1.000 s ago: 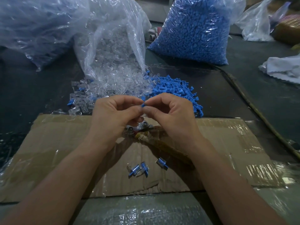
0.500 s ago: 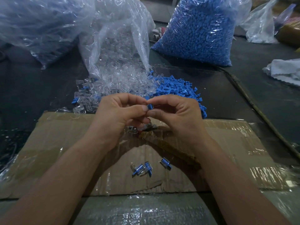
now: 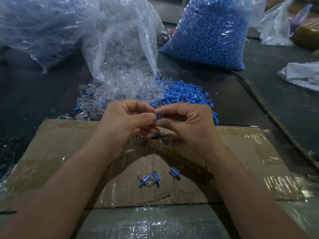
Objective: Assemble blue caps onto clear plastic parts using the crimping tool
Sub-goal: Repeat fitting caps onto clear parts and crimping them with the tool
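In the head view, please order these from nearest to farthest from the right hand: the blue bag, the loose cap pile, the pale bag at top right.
1. cap pile: just behind the right hand.
2. blue bag: farther back, slightly right.
3. pale bag: behind the blue bag, far right.

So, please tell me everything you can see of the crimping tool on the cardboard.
The crimping tool lies flat on the cardboard, slanting from its head at upper left to its handle at lower right. The head looks like grey metal with round parts; the handle is wrapped in yellow-brown tape. The left hand and right hand are above it and hide much of the head; neither grips it, both pinch a blue cap.
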